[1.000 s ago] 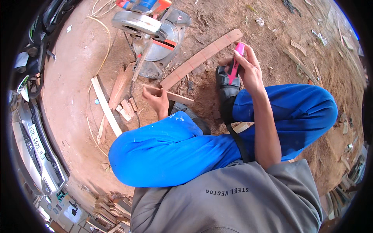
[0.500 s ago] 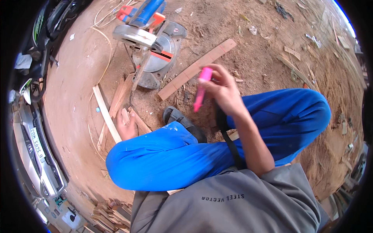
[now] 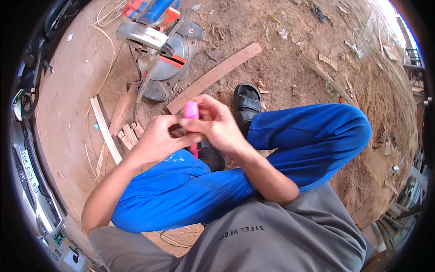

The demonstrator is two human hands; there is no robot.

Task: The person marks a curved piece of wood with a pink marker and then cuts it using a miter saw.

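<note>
My right hand point(image 3: 215, 122) pinches a pink marker point(image 3: 192, 111) between thumb and fingers, held upright above my lap. My left hand point(image 3: 161, 138) meets it there, its thumb and fingertips closed around the marker's lower part. The lower end of the marker sticks out below my fingers and is partly blurred. Just beyond my hands, a flat wooden board point(image 3: 215, 75) with several reddish lines across it lies on the ground.
A blue and orange miter saw point(image 3: 170, 63) stands at the far left. Several small wood blocks point(image 3: 130, 134), a pale wooden strip point(image 3: 104, 127) and a cable point(image 3: 108, 72) lie left of my knee. A sandal point(image 3: 247, 102) shows ahead. Wood scraps point(image 3: 333, 81) litter the right.
My left hand has come up from the wood blocks to the marker. My right hand has brought the marker left and lower, and the view has shifted slightly.
</note>
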